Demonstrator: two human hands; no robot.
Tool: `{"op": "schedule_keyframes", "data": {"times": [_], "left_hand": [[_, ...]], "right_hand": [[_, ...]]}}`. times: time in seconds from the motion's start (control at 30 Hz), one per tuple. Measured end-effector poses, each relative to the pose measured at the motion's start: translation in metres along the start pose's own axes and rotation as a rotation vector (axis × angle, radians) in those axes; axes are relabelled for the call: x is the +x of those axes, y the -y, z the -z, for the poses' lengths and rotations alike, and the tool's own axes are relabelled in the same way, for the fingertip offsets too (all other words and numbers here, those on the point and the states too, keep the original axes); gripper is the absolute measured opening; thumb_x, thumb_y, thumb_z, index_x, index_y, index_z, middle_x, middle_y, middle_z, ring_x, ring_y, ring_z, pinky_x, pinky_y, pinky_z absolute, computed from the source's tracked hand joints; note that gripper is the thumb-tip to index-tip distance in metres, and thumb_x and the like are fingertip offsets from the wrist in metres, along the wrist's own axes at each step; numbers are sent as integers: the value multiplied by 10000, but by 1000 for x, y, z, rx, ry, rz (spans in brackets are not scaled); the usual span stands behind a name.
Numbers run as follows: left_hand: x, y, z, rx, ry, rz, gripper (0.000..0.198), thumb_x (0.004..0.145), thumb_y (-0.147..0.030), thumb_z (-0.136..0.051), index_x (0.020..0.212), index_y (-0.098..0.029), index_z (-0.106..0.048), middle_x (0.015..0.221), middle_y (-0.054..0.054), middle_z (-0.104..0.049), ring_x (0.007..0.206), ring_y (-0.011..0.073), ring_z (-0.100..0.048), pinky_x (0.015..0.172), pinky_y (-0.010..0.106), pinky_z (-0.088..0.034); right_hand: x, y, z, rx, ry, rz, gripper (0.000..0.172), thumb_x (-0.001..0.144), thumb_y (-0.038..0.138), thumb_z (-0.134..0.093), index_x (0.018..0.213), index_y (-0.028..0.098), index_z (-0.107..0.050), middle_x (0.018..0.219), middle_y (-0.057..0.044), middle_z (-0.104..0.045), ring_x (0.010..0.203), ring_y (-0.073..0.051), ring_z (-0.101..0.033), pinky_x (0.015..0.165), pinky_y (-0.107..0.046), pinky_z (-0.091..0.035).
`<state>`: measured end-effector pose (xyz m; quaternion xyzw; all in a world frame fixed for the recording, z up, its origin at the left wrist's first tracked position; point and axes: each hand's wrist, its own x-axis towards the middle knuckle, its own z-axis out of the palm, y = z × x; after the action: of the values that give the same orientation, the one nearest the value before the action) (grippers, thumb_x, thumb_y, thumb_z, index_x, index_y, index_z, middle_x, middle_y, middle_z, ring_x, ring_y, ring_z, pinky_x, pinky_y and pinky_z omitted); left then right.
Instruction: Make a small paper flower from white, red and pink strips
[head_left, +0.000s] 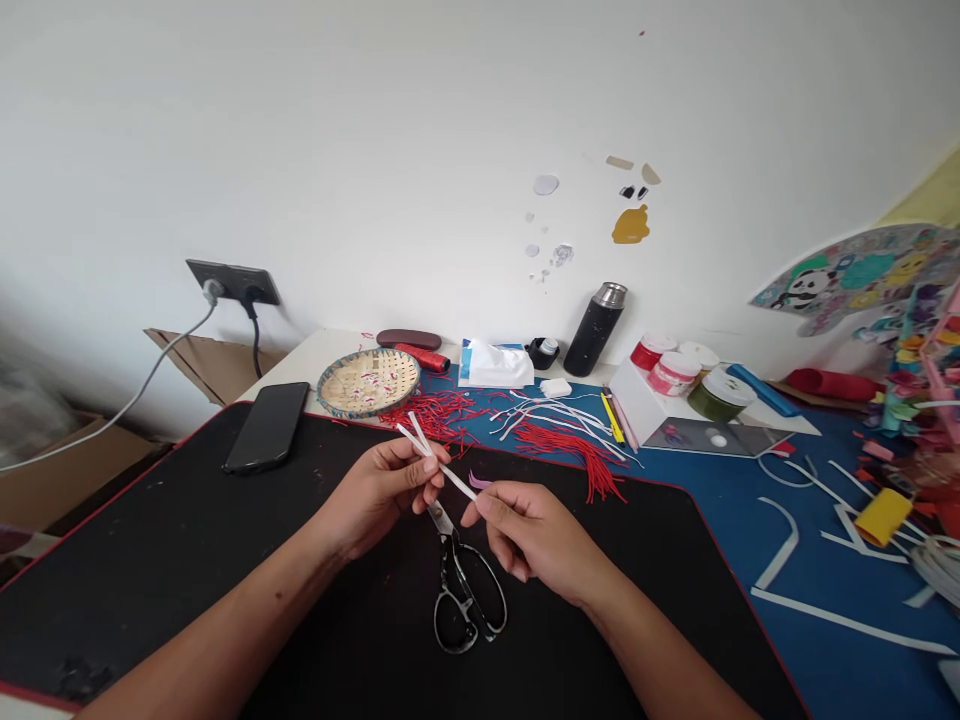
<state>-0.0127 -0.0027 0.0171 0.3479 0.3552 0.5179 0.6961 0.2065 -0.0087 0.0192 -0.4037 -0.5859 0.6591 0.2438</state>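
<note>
Between my hands runs a narrow white strip (pixel 457 483), its far part doubled into two ends that fan apart beyond my fingers. My left hand (pixel 397 488) pinches it between thumb and fingers near those ends. Lower down, my right hand (pixel 531 522) grips the near end, with a small purple piece (pixel 480 482) showing just above its fingers. On the black mat under my hands lie scissors (pixel 455 590), handles toward me, their blades partly hidden by my hands.
Beyond my hands are cut red cords (pixel 574 450), white strips (pixel 551 415) and a woven basket (pixel 369 382). A phone (pixel 268 428) lies left on the black mat (pixel 315 630). A black thermos (pixel 596 330) and paint jars (pixel 675 373) stand at the back; more white strips (pixel 847 615) lie right.
</note>
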Motion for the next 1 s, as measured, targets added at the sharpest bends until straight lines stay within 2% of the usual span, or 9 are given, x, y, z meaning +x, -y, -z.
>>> {"op": "schedule_keyframes", "data": {"times": [0.2,0.3,0.5,0.7,0.87,1.0], "left_hand": [[-3,4,-5,59,87,24,278,695,-331,-949,848,-137,-820,661,29,-701,539,109,-617,477,181,-465],[-4,6,-6,86,88,25,265,698,-341,-947,826,-146,-821,648,25,-700,536,108,-614,486,187,-463],[-5,15,-9,90,117,89,361,661,-355,-965,935,-149,-850,672,52,-732,528,112,-604,486,203,-429],[-6,22,-14,43,122,110,356,664,-374,-961,909,-140,-853,670,69,-736,540,118,-602,500,211,-404],[-5,20,-15,98,143,81,324,721,-400,-923,870,-125,-841,651,69,-724,541,114,-578,515,218,-397],[-4,17,-12,97,130,67,314,712,-396,-930,840,-128,-830,654,61,-717,549,117,-586,509,218,-397]], "right_hand": [[0,-2,0,-10,15,7,461,962,593,-568,915,150,-688,446,84,-488,341,-62,-357,388,-189,-263],[0,-4,-1,30,31,10,454,960,590,-577,879,155,-678,424,94,-451,339,-67,-355,394,-192,-276],[0,-4,-3,116,63,22,481,919,627,-627,816,159,-656,396,111,-401,318,-62,-325,387,-200,-295],[1,-4,-5,170,52,21,509,883,661,-652,795,159,-644,392,112,-399,305,-57,-306,359,-201,-261],[3,-8,-6,151,28,49,484,911,629,-638,830,153,-660,418,107,-416,324,-58,-329,376,-200,-278],[2,-8,-5,96,24,45,478,940,617,-611,880,148,-681,449,91,-461,344,-62,-360,381,-196,-262]]}}
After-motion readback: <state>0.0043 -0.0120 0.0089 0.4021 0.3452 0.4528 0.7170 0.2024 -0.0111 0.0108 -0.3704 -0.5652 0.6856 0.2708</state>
